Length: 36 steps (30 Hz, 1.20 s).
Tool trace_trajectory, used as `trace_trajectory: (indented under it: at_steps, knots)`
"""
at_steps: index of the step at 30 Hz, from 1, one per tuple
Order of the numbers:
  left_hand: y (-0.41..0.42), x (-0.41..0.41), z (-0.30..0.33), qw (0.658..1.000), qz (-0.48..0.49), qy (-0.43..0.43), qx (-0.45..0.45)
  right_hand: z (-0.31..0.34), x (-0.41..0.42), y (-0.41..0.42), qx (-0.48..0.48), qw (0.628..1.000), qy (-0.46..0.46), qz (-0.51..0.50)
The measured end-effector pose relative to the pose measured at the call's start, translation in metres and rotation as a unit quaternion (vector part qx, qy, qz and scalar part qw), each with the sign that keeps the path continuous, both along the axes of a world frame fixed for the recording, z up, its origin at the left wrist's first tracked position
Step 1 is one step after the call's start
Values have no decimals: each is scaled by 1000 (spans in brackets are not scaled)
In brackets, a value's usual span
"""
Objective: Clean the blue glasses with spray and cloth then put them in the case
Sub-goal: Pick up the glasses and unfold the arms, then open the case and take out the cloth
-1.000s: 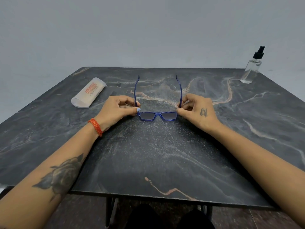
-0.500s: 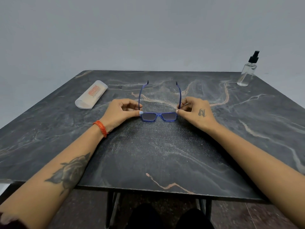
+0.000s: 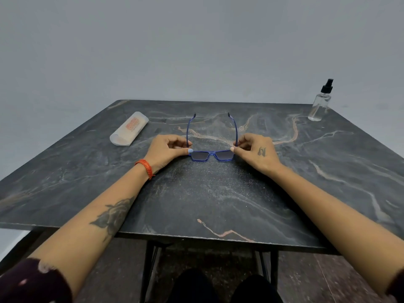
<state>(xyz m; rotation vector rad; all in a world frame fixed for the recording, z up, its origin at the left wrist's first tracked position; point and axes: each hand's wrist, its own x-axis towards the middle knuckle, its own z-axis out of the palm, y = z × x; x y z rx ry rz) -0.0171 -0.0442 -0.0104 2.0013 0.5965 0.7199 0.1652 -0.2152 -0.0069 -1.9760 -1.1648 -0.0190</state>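
Early stage of the task. The blue glasses (image 3: 211,147), arms unfolded and pointing away from the person, sat near the middle of the marble table (image 3: 218,193). The left hand (image 3: 167,150) and right hand (image 3: 254,150) each pinched a front corner of the frame. The spray bottle (image 3: 320,103) stood untouched at the far right corner; the case (image 3: 129,129) lay far left. No cloth was visible. Judged remaining: spraying, wiping, casing.

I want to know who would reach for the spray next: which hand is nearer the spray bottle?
Right. The right hand pinches the blue glasses at mid-table, with the spray bottle at the far right corner on its side. The left hand pinches the opposite end, farther away.
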Motion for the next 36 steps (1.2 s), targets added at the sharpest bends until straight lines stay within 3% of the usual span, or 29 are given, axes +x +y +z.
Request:
trace_trajectory:
  at_steps: [10,14,19,26,32,36]
  knots:
    - [-7,-11,0,1000,3,-23,-16,3,-10,-12,10,998,29,-56]
    - [-11,-24,3,999,16,-27,19,7,-32,-29,28,994,40,-95]
    - [-15,-43,6,996,53,-42,60,10,-73,-35,49,997,62,-5]
    - [-9,-70,5,979,121,-69,146,12,-116,2,63,989,-3,135]
    - [19,-88,7,949,177,-84,247,18,-146,51,90,977,-49,185]
    - [47,-93,13,941,221,-48,251,28,-160,96,122,973,-32,192]
